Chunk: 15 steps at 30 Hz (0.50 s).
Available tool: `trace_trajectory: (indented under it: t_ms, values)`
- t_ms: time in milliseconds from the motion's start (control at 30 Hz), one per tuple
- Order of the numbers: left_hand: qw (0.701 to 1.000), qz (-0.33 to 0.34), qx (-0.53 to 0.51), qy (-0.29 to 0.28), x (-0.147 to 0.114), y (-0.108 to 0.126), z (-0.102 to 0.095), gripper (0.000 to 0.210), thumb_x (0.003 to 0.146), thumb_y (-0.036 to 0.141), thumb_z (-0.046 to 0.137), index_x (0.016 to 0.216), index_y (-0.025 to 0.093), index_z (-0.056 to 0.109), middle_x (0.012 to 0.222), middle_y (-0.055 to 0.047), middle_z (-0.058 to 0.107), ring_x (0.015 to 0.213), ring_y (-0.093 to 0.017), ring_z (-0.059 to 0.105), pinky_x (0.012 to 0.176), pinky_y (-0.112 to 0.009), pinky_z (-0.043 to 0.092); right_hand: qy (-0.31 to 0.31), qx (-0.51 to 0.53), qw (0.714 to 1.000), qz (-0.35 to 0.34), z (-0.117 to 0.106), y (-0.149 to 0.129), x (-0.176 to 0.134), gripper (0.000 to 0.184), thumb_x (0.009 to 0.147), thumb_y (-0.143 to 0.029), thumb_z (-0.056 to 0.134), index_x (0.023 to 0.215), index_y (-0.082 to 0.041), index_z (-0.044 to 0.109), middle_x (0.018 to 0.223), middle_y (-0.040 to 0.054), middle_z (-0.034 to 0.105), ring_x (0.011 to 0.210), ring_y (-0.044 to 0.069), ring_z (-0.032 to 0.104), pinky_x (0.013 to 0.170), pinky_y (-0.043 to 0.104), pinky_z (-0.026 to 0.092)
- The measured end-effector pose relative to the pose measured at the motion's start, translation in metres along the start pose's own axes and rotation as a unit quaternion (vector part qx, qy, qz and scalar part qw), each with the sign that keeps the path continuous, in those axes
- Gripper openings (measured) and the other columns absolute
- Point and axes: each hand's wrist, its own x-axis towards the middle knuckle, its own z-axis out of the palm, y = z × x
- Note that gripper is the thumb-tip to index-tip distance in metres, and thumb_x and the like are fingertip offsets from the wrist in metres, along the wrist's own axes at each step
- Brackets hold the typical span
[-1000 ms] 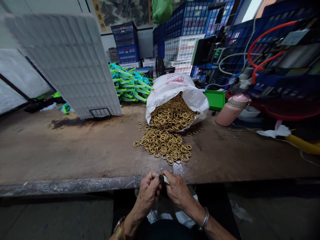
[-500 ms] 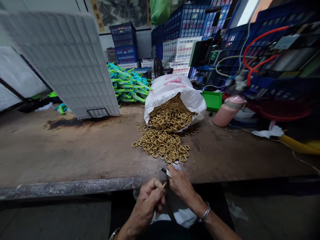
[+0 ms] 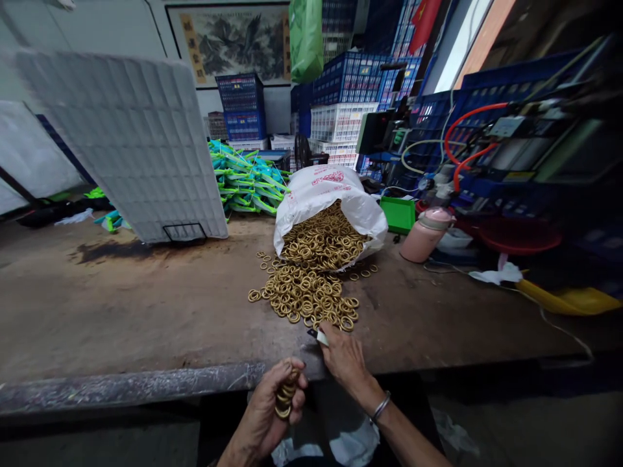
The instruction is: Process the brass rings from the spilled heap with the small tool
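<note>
My left hand [image 3: 263,410], just off the front edge of the table, is curled around several gold-coloured rings [image 3: 284,397] stacked in its palm. My right hand [image 3: 346,358] grips a small knife [image 3: 322,338] with a pale handle and a short dark blade pointing left. Its fingertips are at the near edge of a loose pile of gold-coloured rings [image 3: 306,288]; whether they touch a ring I cannot tell. Behind the pile a white sack [image 3: 321,185] lies on its side, its mouth toward me and full of the same rings.
A pale ribbed panel [image 3: 126,149] stands on the table [image 3: 160,324] at left. Green and turquoise pieces [image 3: 248,181] are heaped behind it. To the right are a green tray [image 3: 398,215], a pink bottle [image 3: 426,237] and a machine with red hoses [image 3: 455,139]. Stacked crates [image 3: 343,123] stand behind.
My left hand has turned and opened a little, so the rings in its palm now show. My right hand, still with the knife, has come up to the pile's edge. The view has tilted upward.
</note>
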Motion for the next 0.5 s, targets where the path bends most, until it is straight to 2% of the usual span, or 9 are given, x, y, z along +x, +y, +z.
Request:
trace_trajectory:
  t_ms: [100,200,333,400,500]
  values:
    - [0.999,-0.014,-0.046,0.006,0.003,0.002,-0.002,0.022,0.072,0.033,0.060,0.079,0.012,0.056,0.068,-0.002,0.055,0.048,-0.006,0.048,0.038,-0.014,0.028,0.005,-0.008,1.000,-0.003,0.001,0.001,0.002,0.019,0.076,-0.008,0.042,0.086,-0.022,0.051,0.080,0.0014,0.064,0.067,0.014,0.058,0.052,0.025,0.020]
    - [0.999,-0.007,-0.036,0.004,0.005,0.002,0.000,0.018,0.069,0.028,0.063,0.073,0.012,0.056,0.069,-0.003,0.056,0.051,-0.006,0.051,0.038,-0.013,0.027,0.005,0.006,1.000,0.005,0.003,0.005,0.004,0.020,0.076,-0.008,0.040,0.086,-0.021,0.051,0.075,0.0023,0.063,0.063,0.014,0.056,0.051,0.025,0.021]
    - [1.000,0.024,0.019,0.009,0.010,0.005,0.005,0.015,0.062,0.020,0.066,0.068,0.012,0.055,0.072,-0.004,0.057,0.053,-0.007,0.051,0.037,-0.014,0.026,0.002,0.111,0.994,0.021,0.002,0.008,0.006,0.016,0.078,-0.013,0.036,0.084,-0.019,0.049,0.067,0.0015,0.058,0.059,0.014,0.052,0.053,0.023,0.026]
    - [0.997,0.045,0.045,0.035,0.014,0.007,0.008,0.020,0.057,0.019,0.068,0.071,0.013,0.054,0.068,-0.001,0.056,0.051,-0.006,0.049,0.036,-0.014,0.026,-0.008,0.227,0.974,0.011,-0.001,0.007,0.005,0.013,0.082,-0.022,0.035,0.079,-0.019,0.047,0.063,-0.0004,0.054,0.058,0.013,0.050,0.055,0.022,0.031]
    - [0.984,0.094,0.116,0.100,0.019,0.010,0.010,0.029,0.060,0.030,0.067,0.081,0.015,0.054,0.055,0.005,0.049,0.040,-0.004,0.040,0.034,-0.014,0.022,-0.071,0.399,0.914,0.010,-0.005,0.002,0.003,0.021,0.083,-0.037,0.036,0.073,-0.020,0.044,0.056,-0.0041,0.048,0.051,0.010,0.044,0.052,0.020,0.033]
